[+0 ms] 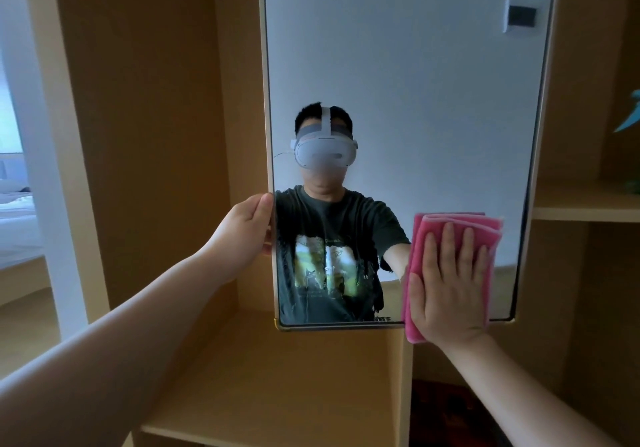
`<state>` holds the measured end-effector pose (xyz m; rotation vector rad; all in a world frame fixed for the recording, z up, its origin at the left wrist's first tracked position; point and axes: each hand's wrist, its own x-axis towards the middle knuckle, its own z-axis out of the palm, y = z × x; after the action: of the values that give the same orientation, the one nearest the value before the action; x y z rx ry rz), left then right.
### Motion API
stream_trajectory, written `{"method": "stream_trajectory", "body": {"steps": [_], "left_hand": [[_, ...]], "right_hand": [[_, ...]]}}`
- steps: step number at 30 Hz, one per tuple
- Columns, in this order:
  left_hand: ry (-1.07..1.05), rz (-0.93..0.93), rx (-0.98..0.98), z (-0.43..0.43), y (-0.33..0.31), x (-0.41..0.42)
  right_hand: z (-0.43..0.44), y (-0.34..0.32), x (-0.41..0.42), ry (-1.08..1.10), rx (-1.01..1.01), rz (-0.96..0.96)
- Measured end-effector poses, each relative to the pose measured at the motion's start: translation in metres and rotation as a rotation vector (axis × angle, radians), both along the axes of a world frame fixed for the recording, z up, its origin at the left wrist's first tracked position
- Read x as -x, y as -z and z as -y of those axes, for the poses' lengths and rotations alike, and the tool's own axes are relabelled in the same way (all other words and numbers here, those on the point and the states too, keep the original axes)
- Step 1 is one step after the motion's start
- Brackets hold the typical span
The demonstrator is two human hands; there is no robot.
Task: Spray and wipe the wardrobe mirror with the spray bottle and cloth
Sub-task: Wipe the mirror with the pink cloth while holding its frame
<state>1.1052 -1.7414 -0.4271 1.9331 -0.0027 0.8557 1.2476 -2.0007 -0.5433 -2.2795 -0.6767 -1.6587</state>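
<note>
The tall wardrobe mirror (415, 82) hangs in front of me in a thin pale frame. My left hand (246, 235) grips its left edge, thumb on the frame and fingers behind. A folded pink cloth (420, 238) lies flat against the lower right of the glass, and my right hand (450, 283) presses on it with fingers spread. The cloth's bottom edge hangs past the mirror's lower rim. Wet streaks show on the lower left of the glass. No spray bottle is in view.
Wooden wardrobe panels surround the mirror. A shelf (270, 387) lies below it and another shelf (585, 204) sits at the right, with a teal object (628, 114) above it. A bed (17, 218) shows through the opening at far left.
</note>
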Motion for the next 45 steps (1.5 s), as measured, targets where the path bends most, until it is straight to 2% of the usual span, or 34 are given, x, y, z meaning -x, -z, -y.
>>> {"method": "stream_trajectory", "body": {"steps": [11,24,45], "left_hand": [[-0.012,-0.011,-0.013,0.002,-0.001,0.000],[-0.031,-0.027,-0.021,-0.002,-0.001,-0.005],[-0.032,-0.036,-0.021,-0.010,0.000,-0.012]], "right_hand": [[-0.027,0.002,0.008,-0.005,0.033,-0.023],[-0.062,0.004,0.020,-0.076,0.045,0.107],[-0.128,0.012,0.044,-0.145,0.176,0.127]]}}
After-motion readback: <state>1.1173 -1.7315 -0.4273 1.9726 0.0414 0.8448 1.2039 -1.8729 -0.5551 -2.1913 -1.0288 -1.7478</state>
